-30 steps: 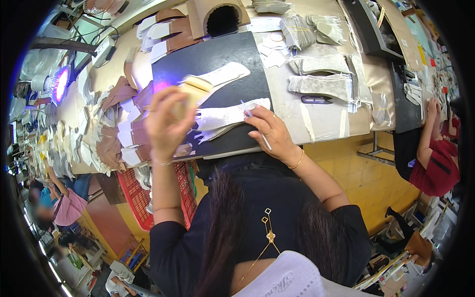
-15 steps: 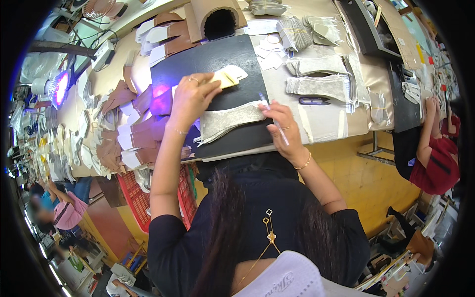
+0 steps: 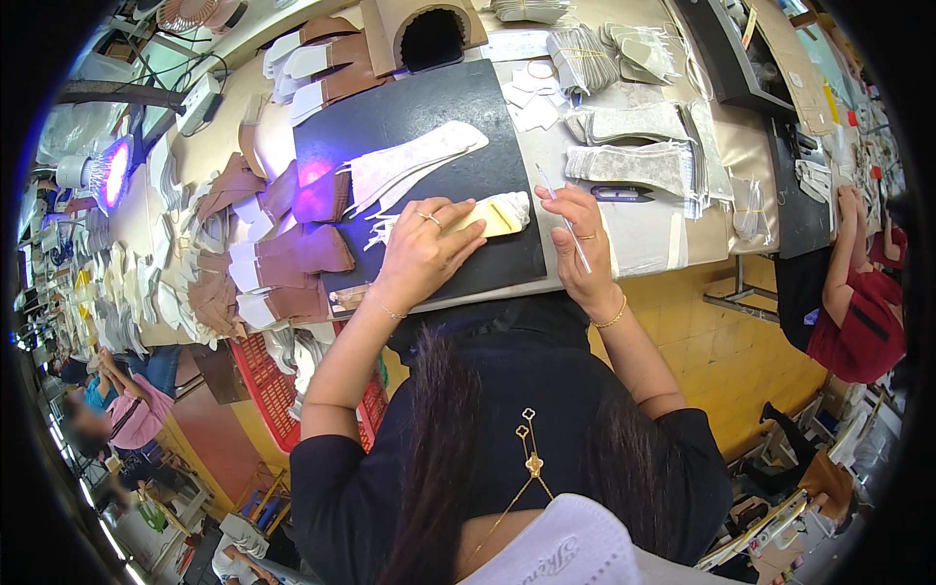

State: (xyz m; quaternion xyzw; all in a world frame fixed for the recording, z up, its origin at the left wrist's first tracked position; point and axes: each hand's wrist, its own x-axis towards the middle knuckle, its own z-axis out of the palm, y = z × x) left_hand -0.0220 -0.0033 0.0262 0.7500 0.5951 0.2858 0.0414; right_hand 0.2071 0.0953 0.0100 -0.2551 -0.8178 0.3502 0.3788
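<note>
hands apart. left hand (image 3: 429, 249) laid over one end of a yellow block (image 3: 497, 216); gripping or merely pressing, cannot tell. block between the hands: small, pale, straight-edged, narrow dark mark on top. beneath it, a white piece (image 3: 524, 208), rounded end showing toward the right hand (image 3: 580, 244), which pinches a slim whitish pen (image 3: 580, 253), tilted. black mat (image 3: 390, 127) under all; pale fringed stack (image 3: 414, 164) beyond left hand.

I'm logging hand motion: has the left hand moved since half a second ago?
Yes: the left hand has moved rightward and toward the near edge of the black board.
</note>
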